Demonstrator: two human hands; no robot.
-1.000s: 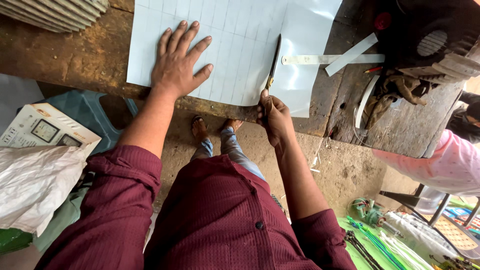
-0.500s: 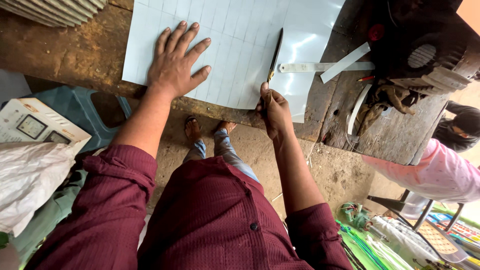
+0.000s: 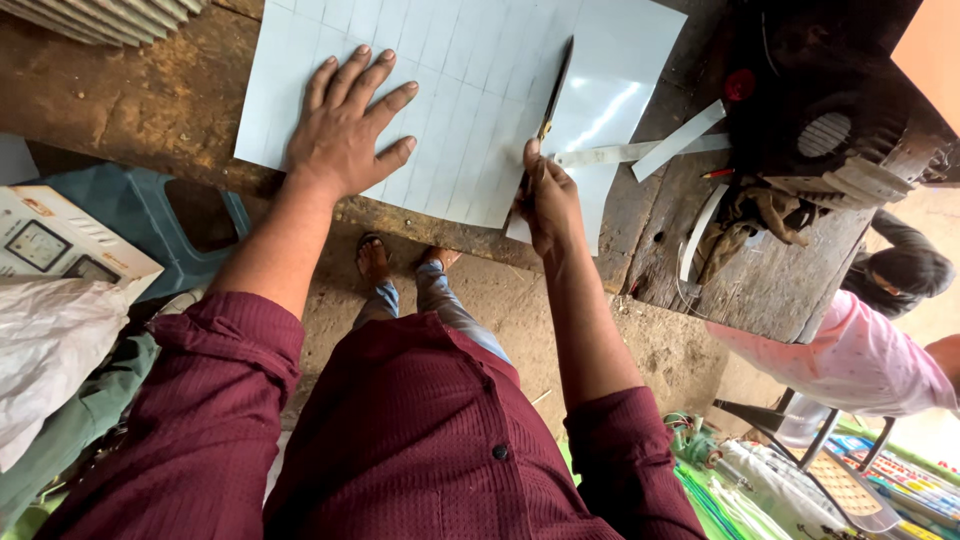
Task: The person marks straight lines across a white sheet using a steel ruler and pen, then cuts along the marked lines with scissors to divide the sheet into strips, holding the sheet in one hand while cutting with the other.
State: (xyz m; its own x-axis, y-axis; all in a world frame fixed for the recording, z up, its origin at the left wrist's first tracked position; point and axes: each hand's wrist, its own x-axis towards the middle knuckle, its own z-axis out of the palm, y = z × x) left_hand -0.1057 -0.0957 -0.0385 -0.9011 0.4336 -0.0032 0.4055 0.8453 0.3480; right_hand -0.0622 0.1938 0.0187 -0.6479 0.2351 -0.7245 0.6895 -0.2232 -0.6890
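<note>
Left hand [image 3: 345,125] lies flat, fingers spread wide, pressing a pale gridded sheet [image 3: 470,95] onto the worn wooden desk [image 3: 130,95]. Right hand [image 3: 547,200], just beside it at the sheet's near edge, is closed around a slim blade tool [image 3: 553,95] lying along a grid line. Cut strips [image 3: 650,148] rest beyond the right hand.

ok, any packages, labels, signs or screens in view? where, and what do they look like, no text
Printed box: far left, below the bench edge, beside the blue plastic stool; flat, rectangular, white and cream, with a picture of a square dial meter.
White plastic bag: lower left, under the box; crumpled, plain.
Colourful packaged goods: bottom right on the ground; too small to tell more.
No signs or screens.
</note>
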